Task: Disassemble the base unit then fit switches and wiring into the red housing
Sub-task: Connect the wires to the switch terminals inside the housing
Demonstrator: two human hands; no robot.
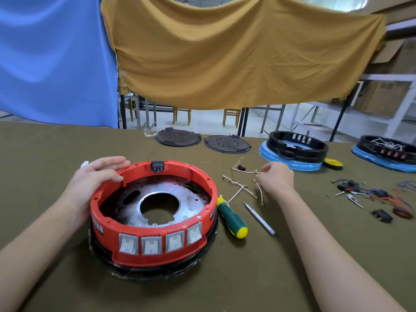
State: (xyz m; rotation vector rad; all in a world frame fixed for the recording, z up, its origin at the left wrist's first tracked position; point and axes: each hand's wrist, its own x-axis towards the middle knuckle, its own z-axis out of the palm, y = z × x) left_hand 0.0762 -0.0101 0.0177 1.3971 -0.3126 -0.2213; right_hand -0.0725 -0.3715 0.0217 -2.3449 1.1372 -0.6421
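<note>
On the olive-covered table (225, 278), near its front edge, the red housing (155, 239) is seen sitting on a black ring wrapped in clear film (157, 270). Four white rocker switches (161, 240) are set in a row in its front wall, and a small black socket (157, 165) is fitted in its far wall. A shiny metal plate with a large round hole (157, 201) is visible inside the housing.

The housing's far-left rim is held by the left hand (99, 176), with the thumb laid over the inner edge and the other fingers stretched along the outside. To the right of the housing, a bundle of pale wires with small metal terminals (243, 183) lies on the table, and one strand of it is pinched by the curled fingers of the right hand (275, 179).

Just beside the housing's right side a green-and-yellow screwdriver (231, 218) is laid, and next to it a slim metal bit (258, 218). Farther back two dark round plates (202, 140) are placed side by side. At the right, two black base units on blue film (295, 149) are set well apart from the housing, with a yellow disc (333, 163) touching the nearer one. A scatter of dark switches and coloured wiring (373, 199) is seen near the right edge
</note>
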